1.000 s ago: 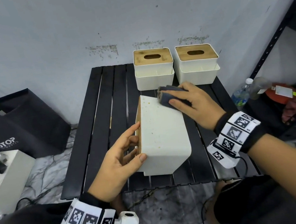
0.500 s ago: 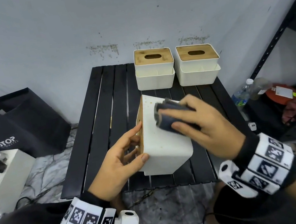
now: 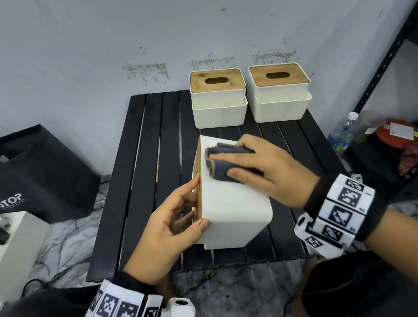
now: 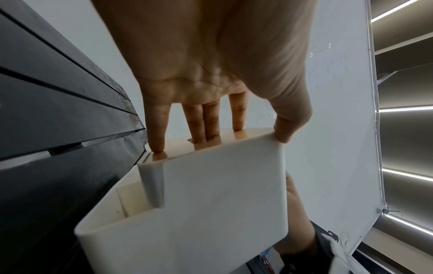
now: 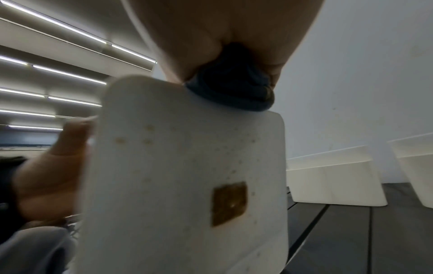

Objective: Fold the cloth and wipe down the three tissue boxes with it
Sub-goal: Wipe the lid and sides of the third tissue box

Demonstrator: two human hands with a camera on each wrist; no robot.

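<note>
The tissue box (image 3: 232, 203) lies tipped on the desk (image 3: 134, 175), underside exposed for wiping. The left hand (image 3: 164, 232) braces it at 9 o'clock; the right hand (image 3: 264, 174) presses the folded cloth (image 3: 219, 165) flat against it.

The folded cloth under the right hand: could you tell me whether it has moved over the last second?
Yes. The folded cloth, against the two upright tissue boxes behind, moved toward the person, then partly back.

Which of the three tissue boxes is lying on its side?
The nearest tissue box, held by the left hand and wiped with the cloth. Its wooden lid faces sideways; the two boxes at the back stand upright.
</note>
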